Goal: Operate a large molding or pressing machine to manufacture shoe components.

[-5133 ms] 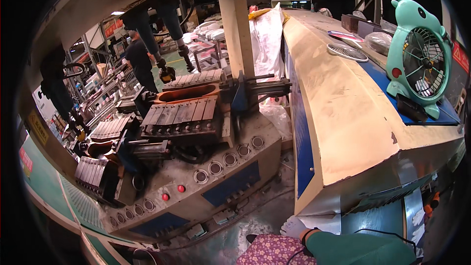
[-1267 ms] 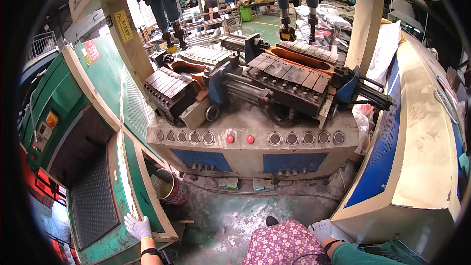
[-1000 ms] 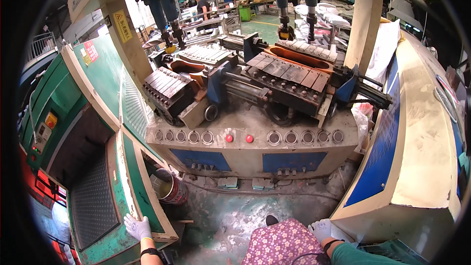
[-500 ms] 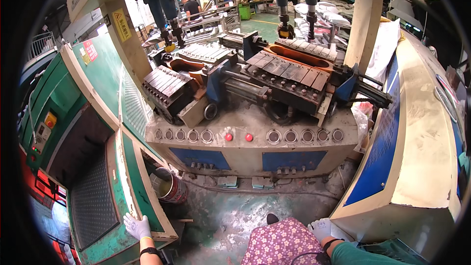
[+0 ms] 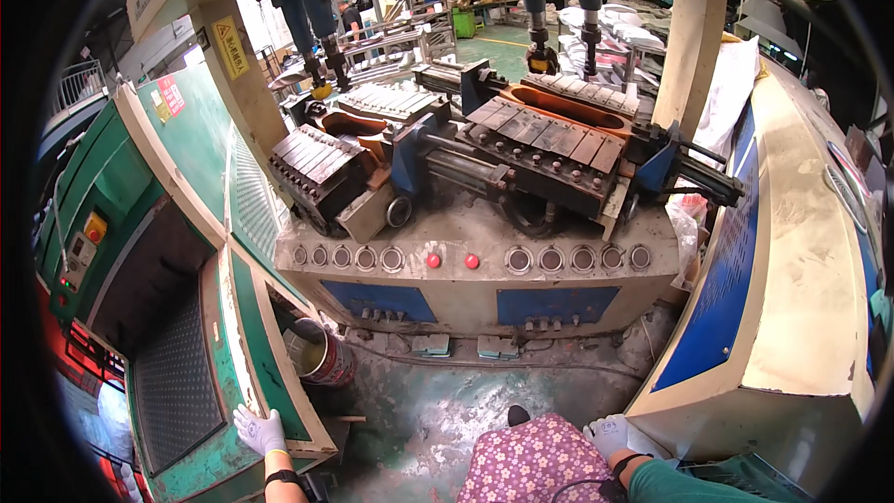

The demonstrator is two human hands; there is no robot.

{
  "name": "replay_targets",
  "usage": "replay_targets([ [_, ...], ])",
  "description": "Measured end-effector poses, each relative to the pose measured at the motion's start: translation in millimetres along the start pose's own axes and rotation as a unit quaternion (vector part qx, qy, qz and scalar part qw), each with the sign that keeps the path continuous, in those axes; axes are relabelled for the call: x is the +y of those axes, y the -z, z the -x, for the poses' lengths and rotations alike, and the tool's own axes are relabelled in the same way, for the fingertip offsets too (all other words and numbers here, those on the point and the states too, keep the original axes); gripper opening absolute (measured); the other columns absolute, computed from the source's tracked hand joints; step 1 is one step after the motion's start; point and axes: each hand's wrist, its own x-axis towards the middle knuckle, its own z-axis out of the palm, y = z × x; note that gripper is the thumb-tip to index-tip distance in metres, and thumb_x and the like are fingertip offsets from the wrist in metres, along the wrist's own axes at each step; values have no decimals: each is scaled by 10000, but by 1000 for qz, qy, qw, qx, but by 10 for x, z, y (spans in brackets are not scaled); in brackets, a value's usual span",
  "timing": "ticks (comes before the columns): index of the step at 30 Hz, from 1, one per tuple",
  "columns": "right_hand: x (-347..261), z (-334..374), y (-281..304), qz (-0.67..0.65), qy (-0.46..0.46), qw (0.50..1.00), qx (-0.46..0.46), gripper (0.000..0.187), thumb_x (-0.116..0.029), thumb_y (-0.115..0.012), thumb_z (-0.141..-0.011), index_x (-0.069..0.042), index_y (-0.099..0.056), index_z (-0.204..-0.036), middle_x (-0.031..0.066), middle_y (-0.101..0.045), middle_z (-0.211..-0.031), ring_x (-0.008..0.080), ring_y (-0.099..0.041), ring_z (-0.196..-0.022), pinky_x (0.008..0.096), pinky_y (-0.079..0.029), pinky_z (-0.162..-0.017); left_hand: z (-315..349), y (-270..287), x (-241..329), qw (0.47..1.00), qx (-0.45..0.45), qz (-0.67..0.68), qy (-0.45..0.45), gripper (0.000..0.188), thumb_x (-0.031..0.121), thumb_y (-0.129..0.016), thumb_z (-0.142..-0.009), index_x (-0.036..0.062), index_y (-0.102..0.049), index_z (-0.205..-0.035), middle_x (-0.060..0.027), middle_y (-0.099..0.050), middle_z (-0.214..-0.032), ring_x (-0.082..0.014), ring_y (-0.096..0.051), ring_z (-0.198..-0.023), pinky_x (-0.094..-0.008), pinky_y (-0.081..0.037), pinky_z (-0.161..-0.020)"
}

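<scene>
My left hand (image 5: 260,430), in a white glove, lies with fingers spread on the worn edge of a green machine (image 5: 198,453) at the left. It holds nothing. Beside the purple flowered apron (image 5: 531,462) over my lap is my right hand (image 5: 610,433), also gloved in white. Its back faces up, the fingers look laid out flat, and no object shows in it. A cream machine casing with a blue panel (image 5: 712,270) stands close to its right. Both wrists carry black bands.
Ahead stands a machine with a cream control panel (image 5: 447,281), red buttons (image 5: 472,262), clamping blocks (image 5: 549,135) and overhead spindles (image 5: 537,14). A bucket (image 5: 319,354) sits by the green machine. Foot pedals (image 5: 498,346) and a cable (image 5: 559,367) lie on the floor.
Both of my hands rest where they were. In the far background, a person has shifted a little to the left.
</scene>
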Motion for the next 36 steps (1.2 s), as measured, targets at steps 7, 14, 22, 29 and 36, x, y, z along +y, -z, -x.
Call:
replay_targets([
  [7,-1,7,-6,6,1,1000,0,421,-419,-390,-1008,-198,-745,-958,31,-731,-952,221,-668,-926,417,-434,-828,20,37,20,1000,-4,-2,-1,930,405,-759,-774,98,-326,-1538,-151,-322,-1609,-306,-293,-1489,-433,-246,-1212],
  [14,-4,29,67,10,-2,1000,-2,426,-417,-378,-1015,-206,-746,-972,26,-732,-960,222,-670,-928,416,-432,-829,9,-19,-10,1000,0,0,-4,929,410,-758,-778,94,-327,-1537,-155,-321,-1609,-306,-294,-1488,-432,-246,-1212],
  [22,22,-22,-71,-7,-1,1000,31,457,-456,-405,-1007,-186,-762,-918,51,-743,-913,245,-690,-900,420,-457,-832,-4,16,14,1000,-3,1,-3,931,404,-759,-778,91,-323,-1537,-155,-320,-1609,-306,-295,-1487,-433,-248,-1211],
  [29,0,3,-15,9,10,1000,9,411,-413,-400,-1004,-201,-748,-947,33,-731,-940,223,-673,-916,418,-435,-812,3,15,-4,1000,-2,-1,-4,923,395,-759,-778,89,-328,-1534,-155,-326,-1606,-308,-300,-1484,-434,-249,-1210],
  [36,17,14,-72,-4,0,1000,28,461,-465,-402,-1011,-192,-761,-915,42,-743,-918,242,-685,-895,415,-454,-825,15,8,2,1000,-1,1,-5,922,388,-765,-773,93,-332,-1532,-157,-337,-1599,-309,-304,-1482,-434,-258,-1207],
])
